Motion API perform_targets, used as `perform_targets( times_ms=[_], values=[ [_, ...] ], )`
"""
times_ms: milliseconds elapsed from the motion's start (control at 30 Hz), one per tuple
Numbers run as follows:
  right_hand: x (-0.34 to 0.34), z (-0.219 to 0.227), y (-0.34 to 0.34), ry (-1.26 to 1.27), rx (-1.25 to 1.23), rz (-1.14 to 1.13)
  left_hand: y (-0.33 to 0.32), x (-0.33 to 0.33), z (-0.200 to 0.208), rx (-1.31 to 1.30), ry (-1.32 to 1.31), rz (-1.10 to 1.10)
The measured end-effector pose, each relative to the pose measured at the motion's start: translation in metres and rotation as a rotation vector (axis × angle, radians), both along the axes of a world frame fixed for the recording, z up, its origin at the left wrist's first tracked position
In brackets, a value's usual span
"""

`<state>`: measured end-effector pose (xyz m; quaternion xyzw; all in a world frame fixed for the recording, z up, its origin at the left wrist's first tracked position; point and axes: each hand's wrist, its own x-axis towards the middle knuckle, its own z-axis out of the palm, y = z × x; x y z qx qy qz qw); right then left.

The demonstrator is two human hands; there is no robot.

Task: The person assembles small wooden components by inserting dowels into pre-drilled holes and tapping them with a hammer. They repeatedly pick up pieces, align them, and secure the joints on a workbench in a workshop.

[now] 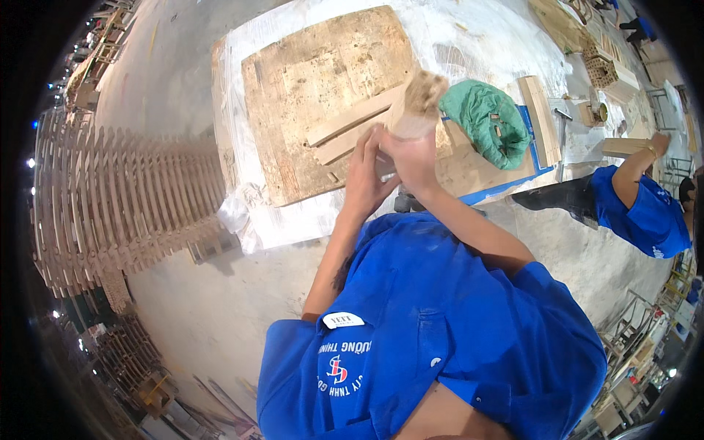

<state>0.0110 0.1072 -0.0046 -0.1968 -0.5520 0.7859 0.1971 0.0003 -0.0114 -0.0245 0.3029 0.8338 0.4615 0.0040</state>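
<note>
My right hand point(412, 160) is closed around the lower end of a pale, wood-coloured bundle point(425, 94). The bundle's mottled tan top tilts up and away, and a whitish, see-through band crosses it above my fingers; blur hides what it is made of. Close against it, my left hand point(365, 176) has its fingers bent and drawn together, the tips meeting my right hand. What they pinch, if anything, is hidden. Just beyond lie two wooden slats point(350, 123), side by side on a worn, stained wooden board point(293, 81).
Clear plastic point(282, 233) covers the work surface beneath the board. To the right sit a bunched green cloth bag point(473, 110), a blue-edged panel point(506, 189), wooden planks point(539, 121) and a hammer-like tool point(562, 136). A co-worker point(638, 209) handles wood farther right; stacked wooden parts point(125, 198) stand left.
</note>
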Motion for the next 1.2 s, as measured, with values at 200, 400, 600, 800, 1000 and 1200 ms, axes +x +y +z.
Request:
perform_targets(
  times_ms=[200, 400, 600, 800, 1000, 1200],
  values=[
    [-0.045, 0.018, 0.016, 0.008, -0.277, -0.030, 0.027, -0.033, 0.021, -0.188, 0.024, 0.226],
    [-0.061, -0.001, 0.042, -0.078, -0.443, 0.274, 0.009, -0.084, 0.044, -0.173, -0.421, 0.145],
    [-0.096, -0.004, 0.041, -0.026, -0.240, 0.367, -0.002, -0.137, 0.035, 0.115, -0.559, 0.030],
    [-0.157, -0.023, 0.049, -0.200, -0.119, 0.122, -0.002, -0.191, 0.037, 0.017, -0.603, 0.146],
    [-0.240, -0.138, 0.123, -0.236, -0.605, -0.309, -0.020, -0.235, 0.043, 0.339, -0.516, 0.258],
    [-0.271, -0.164, 0.107, -0.473, -0.681, -0.494, -0.038, -0.234, 0.045, 0.393, -0.395, 0.354]
  ],
)
